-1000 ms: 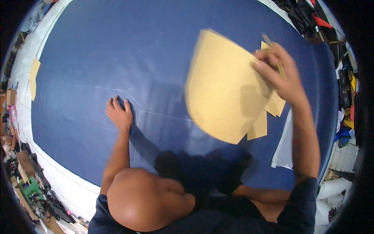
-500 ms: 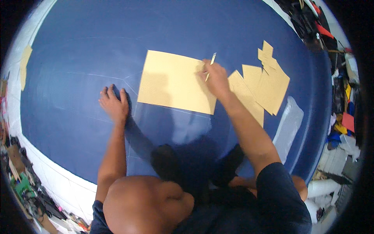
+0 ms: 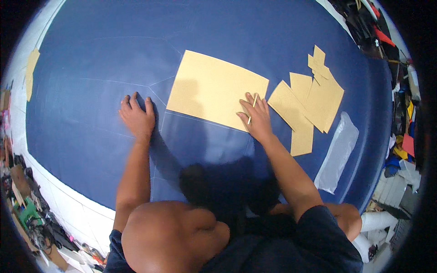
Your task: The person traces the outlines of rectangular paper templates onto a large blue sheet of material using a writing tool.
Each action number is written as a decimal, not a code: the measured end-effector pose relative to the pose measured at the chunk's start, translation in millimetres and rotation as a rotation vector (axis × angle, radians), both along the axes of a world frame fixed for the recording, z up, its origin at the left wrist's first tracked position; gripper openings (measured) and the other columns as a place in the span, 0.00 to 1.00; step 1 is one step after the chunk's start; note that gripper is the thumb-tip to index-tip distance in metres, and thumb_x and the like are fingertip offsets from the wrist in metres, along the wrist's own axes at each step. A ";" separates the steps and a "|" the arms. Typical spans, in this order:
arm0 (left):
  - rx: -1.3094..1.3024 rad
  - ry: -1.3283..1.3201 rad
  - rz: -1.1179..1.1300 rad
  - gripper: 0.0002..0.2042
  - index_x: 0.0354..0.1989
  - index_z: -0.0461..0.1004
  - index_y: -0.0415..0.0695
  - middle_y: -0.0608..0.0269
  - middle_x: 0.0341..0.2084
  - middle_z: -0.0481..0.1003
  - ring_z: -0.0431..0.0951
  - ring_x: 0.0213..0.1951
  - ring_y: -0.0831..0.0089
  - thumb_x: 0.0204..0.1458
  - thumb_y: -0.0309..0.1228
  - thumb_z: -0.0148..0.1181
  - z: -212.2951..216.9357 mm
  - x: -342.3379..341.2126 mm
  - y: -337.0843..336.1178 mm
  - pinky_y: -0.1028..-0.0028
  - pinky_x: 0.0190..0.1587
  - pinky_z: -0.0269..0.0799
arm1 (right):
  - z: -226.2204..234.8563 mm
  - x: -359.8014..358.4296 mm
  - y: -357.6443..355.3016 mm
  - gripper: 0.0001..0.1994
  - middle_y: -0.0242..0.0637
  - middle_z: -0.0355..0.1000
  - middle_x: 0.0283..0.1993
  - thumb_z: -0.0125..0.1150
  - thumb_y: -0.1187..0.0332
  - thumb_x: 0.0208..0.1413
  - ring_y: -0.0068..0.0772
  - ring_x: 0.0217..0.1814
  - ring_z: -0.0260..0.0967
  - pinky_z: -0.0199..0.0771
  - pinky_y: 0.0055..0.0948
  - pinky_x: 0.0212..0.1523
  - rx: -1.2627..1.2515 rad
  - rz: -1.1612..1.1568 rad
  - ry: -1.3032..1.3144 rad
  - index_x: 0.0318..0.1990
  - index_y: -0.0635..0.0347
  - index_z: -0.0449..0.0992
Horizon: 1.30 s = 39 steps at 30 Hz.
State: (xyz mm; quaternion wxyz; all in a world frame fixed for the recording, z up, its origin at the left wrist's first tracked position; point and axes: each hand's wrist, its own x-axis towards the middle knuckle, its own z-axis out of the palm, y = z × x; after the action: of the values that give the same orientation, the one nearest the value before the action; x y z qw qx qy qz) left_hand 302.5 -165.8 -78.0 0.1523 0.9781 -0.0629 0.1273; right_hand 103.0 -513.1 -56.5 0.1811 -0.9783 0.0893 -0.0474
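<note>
A rectangular tan card sheet (image 3: 214,86) lies on a broad dark blue sheet of material (image 3: 104,59), which carries thin pale drawn lines. On the card's lower right part rests my right hand (image 3: 257,118), its fingers spread and a slim pale pen (image 3: 255,101) caught between them. Left of the card, my left hand (image 3: 137,115) presses on the blue sheet with fingers apart, holding nothing. Several smaller tan card pieces (image 3: 330,100) overlap one another to the right of my right hand.
A clear plastic sleeve (image 3: 339,152) lies near the blue sheet's curled right side. A tan strip (image 3: 32,73) sits at the far left edge. White tiled floor (image 3: 68,200) borders the sheet, and mixed clutter (image 3: 34,223) lines both sides.
My right hand has come down from the card's upper right to its lower right, opening from a writing grip to a spread rest. The card appears slightly turned and shifted right. My left hand stays flat.
</note>
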 end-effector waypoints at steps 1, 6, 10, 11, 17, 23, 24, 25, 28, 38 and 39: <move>-0.004 0.000 0.007 0.26 0.61 0.72 0.45 0.45 0.63 0.67 0.62 0.68 0.47 0.59 0.48 0.60 -1.0 0.0 1.4 0.44 0.71 0.50 | 0.4 0.7 0.6 0.23 0.44 0.60 0.75 0.64 0.55 0.62 0.57 0.79 0.49 0.44 0.58 0.76 -0.007 0.015 0.052 0.63 0.49 0.73; -0.030 0.006 0.014 0.26 0.62 0.71 0.45 0.44 0.64 0.65 0.59 0.70 0.46 0.59 0.47 0.60 0.2 -1.7 -4.6 0.45 0.72 0.47 | 4.7 -0.4 -0.2 0.23 0.47 0.61 0.74 0.63 0.56 0.62 0.59 0.79 0.49 0.43 0.60 0.76 -0.017 0.031 0.053 0.63 0.52 0.73; -0.035 0.042 0.032 0.27 0.63 0.70 0.45 0.44 0.65 0.64 0.58 0.70 0.45 0.59 0.47 0.60 0.6 -1.0 -4.6 0.44 0.73 0.45 | 5.9 1.7 -0.1 0.23 0.48 0.61 0.74 0.63 0.57 0.62 0.60 0.79 0.48 0.43 0.61 0.76 0.010 0.032 0.059 0.63 0.54 0.73; -0.042 0.046 0.038 0.27 0.63 0.70 0.45 0.43 0.65 0.64 0.58 0.70 0.44 0.59 0.47 0.60 -1.0 -0.1 -2.7 0.44 0.73 0.45 | 6.0 2.0 1.5 0.23 0.48 0.60 0.74 0.63 0.58 0.62 0.60 0.79 0.48 0.42 0.60 0.76 0.009 0.036 0.063 0.63 0.54 0.73; -0.063 0.082 0.020 0.27 0.63 0.70 0.44 0.41 0.65 0.63 0.56 0.71 0.44 0.59 0.46 0.59 -3.1 -1.8 -3.8 0.43 0.73 0.43 | 10.8 -0.4 1.3 0.24 0.47 0.60 0.74 0.63 0.58 0.61 0.60 0.78 0.50 0.44 0.61 0.76 -0.013 0.037 0.053 0.62 0.55 0.73; -0.066 -0.005 0.028 0.25 0.60 0.72 0.43 0.42 0.64 0.65 0.60 0.68 0.44 0.57 0.43 0.63 -1.9 -0.9 -5.0 0.45 0.72 0.48 | 26.1 15.1 35.9 0.25 0.50 0.62 0.72 0.65 0.55 0.60 0.59 0.76 0.53 0.47 0.61 0.75 0.017 0.044 0.010 0.62 0.54 0.73; -0.070 0.007 0.030 0.25 0.61 0.72 0.43 0.42 0.64 0.65 0.59 0.69 0.44 0.57 0.43 0.63 -1.8 -1.8 -2.8 0.45 0.72 0.47 | 23.4 16.8 49.0 0.25 0.50 0.61 0.72 0.64 0.54 0.60 0.59 0.76 0.52 0.48 0.61 0.74 -0.007 0.030 0.022 0.62 0.54 0.73; -0.081 0.018 0.029 0.26 0.61 0.71 0.44 0.42 0.64 0.65 0.59 0.69 0.44 0.57 0.43 0.63 -1.6 -1.8 -2.1 0.45 0.72 0.47 | 20.0 18.1 60.4 0.26 0.51 0.61 0.72 0.64 0.54 0.61 0.59 0.76 0.52 0.48 0.61 0.74 -0.038 0.013 0.031 0.63 0.54 0.72; -0.075 0.017 0.030 0.26 0.61 0.71 0.43 0.42 0.64 0.65 0.59 0.69 0.44 0.57 0.43 0.63 1.1 -1.0 0.1 0.45 0.73 0.47 | 4.8 35.7 49.4 0.27 0.52 0.55 0.75 0.59 0.51 0.64 0.60 0.78 0.49 0.47 0.63 0.74 -0.123 -0.062 0.068 0.66 0.54 0.69; -0.092 0.074 0.023 0.26 0.61 0.71 0.43 0.41 0.64 0.64 0.57 0.70 0.43 0.57 0.43 0.62 4.9 -1.5 -2.6 0.43 0.73 0.45 | 5.9 170.0 -73.2 0.27 0.52 0.54 0.77 0.55 0.52 0.67 0.62 0.79 0.47 0.46 0.61 0.75 -0.108 -0.168 0.095 0.68 0.55 0.65; -0.082 0.069 0.028 0.26 0.61 0.71 0.43 0.42 0.64 0.64 0.57 0.70 0.43 0.56 0.43 0.63 1.6 -1.5 -3.3 0.43 0.73 0.45 | 6.5 176.7 -73.2 0.27 0.53 0.54 0.76 0.56 0.52 0.66 0.63 0.79 0.47 0.46 0.61 0.75 -0.103 -0.152 0.116 0.68 0.55 0.65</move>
State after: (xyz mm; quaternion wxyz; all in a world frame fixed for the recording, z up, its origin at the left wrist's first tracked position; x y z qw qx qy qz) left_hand 301.0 -169.1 -76.5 0.1925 0.9756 -0.0385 0.0979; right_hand 279.7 -586.4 -50.0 0.1208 -0.9778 0.1708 -0.0087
